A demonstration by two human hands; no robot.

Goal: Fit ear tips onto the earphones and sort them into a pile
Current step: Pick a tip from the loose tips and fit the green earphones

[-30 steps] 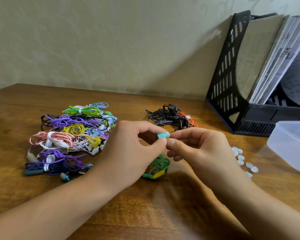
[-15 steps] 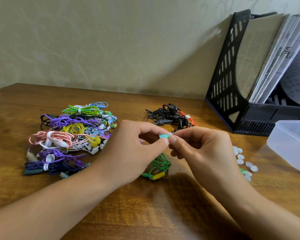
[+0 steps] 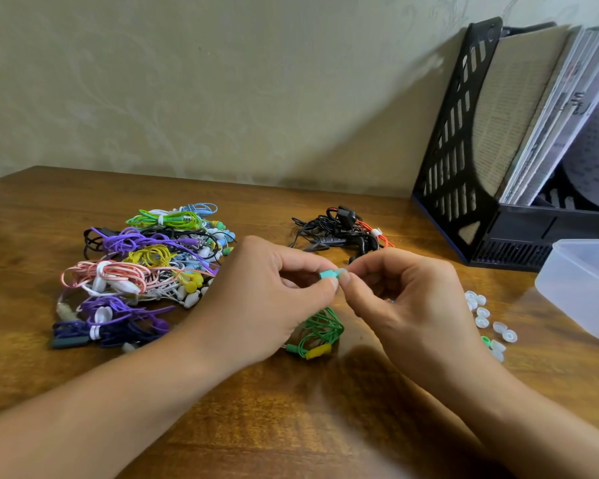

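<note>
My left hand (image 3: 267,299) pinches a teal earbud (image 3: 326,274) between thumb and forefinger above the table. My right hand (image 3: 405,302) pinches a pale translucent ear tip (image 3: 342,272) against the earbud's end. The earbud's green cable coil (image 3: 320,331), with a yellow plug part, hangs down to the table under my hands. A pile of coloured earphones (image 3: 142,267) lies at the left. A smaller tangle of black and red earphones (image 3: 339,233) lies behind my hands. Several loose ear tips (image 3: 488,319) are scattered to the right of my right hand.
A black file holder (image 3: 464,150) full of papers stands at the back right by the wall. A translucent plastic box (image 3: 581,288) sits at the right edge. The wooden table (image 3: 291,426) runs to the wall behind.
My hands have shifted slightly closer together, with the ear tip pressed tighter against the teal earbud. The piles have not moved.
</note>
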